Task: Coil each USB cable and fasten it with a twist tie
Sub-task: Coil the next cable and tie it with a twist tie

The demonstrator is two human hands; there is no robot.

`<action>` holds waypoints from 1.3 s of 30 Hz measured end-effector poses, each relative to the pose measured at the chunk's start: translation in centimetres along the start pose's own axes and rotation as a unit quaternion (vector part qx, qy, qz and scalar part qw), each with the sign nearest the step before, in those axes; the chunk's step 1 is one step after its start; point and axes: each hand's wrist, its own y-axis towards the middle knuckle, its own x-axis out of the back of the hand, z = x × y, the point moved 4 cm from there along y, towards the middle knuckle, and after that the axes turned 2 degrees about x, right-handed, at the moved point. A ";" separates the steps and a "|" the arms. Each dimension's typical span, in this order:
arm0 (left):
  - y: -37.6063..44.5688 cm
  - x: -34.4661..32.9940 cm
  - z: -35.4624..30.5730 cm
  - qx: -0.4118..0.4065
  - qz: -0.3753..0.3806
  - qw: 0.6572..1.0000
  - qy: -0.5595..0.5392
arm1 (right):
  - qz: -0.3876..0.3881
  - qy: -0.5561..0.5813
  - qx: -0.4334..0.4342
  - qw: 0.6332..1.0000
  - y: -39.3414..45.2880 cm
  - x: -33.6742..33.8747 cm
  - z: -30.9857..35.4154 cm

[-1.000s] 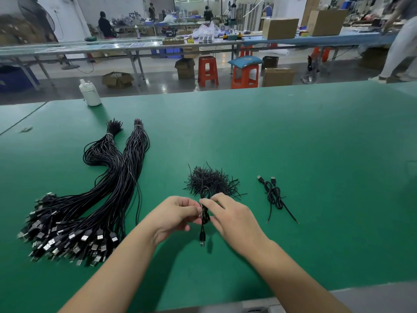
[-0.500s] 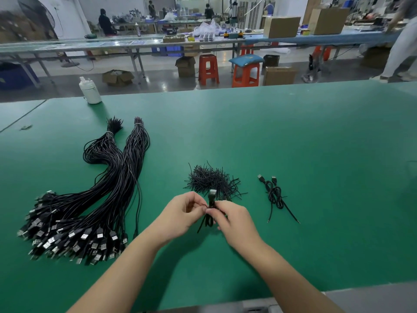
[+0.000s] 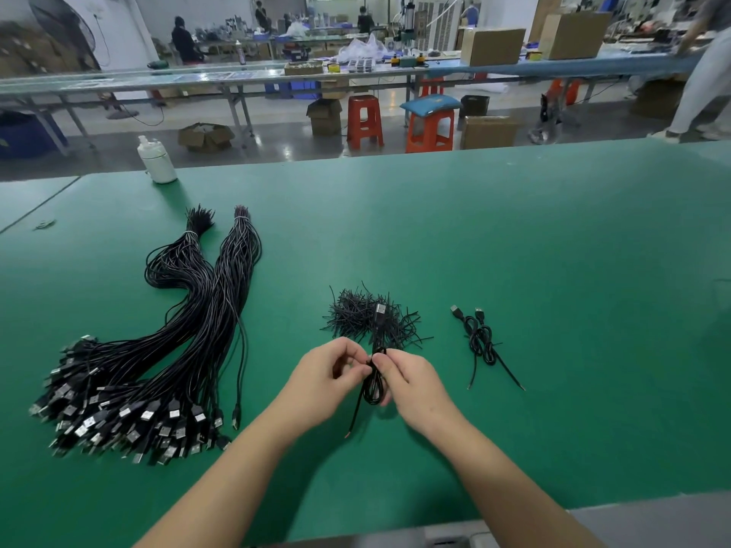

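Between my hands hangs a coiled black USB cable (image 3: 374,383), its plug pointing up and a loose end trailing down toward the table. My left hand (image 3: 326,375) and my right hand (image 3: 411,379) both pinch the coil at its middle; a twist tie there is too small to make out. Just behind them lies a heap of black twist ties (image 3: 366,316). To the right lie two coiled cables (image 3: 480,342). Large bundles of uncoiled cables (image 3: 166,350) spread over the left of the green table (image 3: 553,270).
A white bottle (image 3: 156,160) stands at the table's far left edge. Beyond the table are red stools (image 3: 364,120), cardboard boxes and other workbenches with people. The table's front edge runs just below my forearms.
The coil has been turned over: its plug hung down a second ago and now points up. Both hands shifted slightly forward, fingers still working at the coil's middle.
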 end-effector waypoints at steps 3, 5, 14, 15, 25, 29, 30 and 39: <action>0.2 0.1 0.3 0.015 0.017 1.000 -0.019 | 0.029 -0.005 -0.006 1.000 -0.2 0.0 0.1; 0.1 0.2 0.3 0.001 0.015 1.000 -0.005 | 0.029 0.014 -0.021 0.999 -0.3 0.1 0.1; -0.4 -0.1 0.0 -0.078 -0.006 0.987 0.140 | 0.018 0.283 -0.126 0.951 -0.4 -0.5 -0.3; -0.4 -0.1 0.2 -0.072 -0.006 0.989 0.130 | 0.016 0.283 -0.119 0.952 -0.5 -0.4 -0.3; 0.4 0.2 1.5 0.029 0.007 0.998 -0.046 | 0.072 0.168 -0.031 0.983 -0.6 -0.5 -0.5; 0.3 -0.2 1.4 0.021 0.019 0.999 -0.040 | 0.004 0.103 -0.023 0.994 -0.4 0.5 -0.7; 0.2 -0.3 1.3 0.012 0.018 0.999 -0.024 | -0.004 0.103 -0.031 0.994 -0.5 0.6 -0.8; -0.7 -0.9 -0.6 -0.151 -0.021 0.971 0.183 | -0.025 0.205 -0.077 0.975 0.0 0.3 -0.7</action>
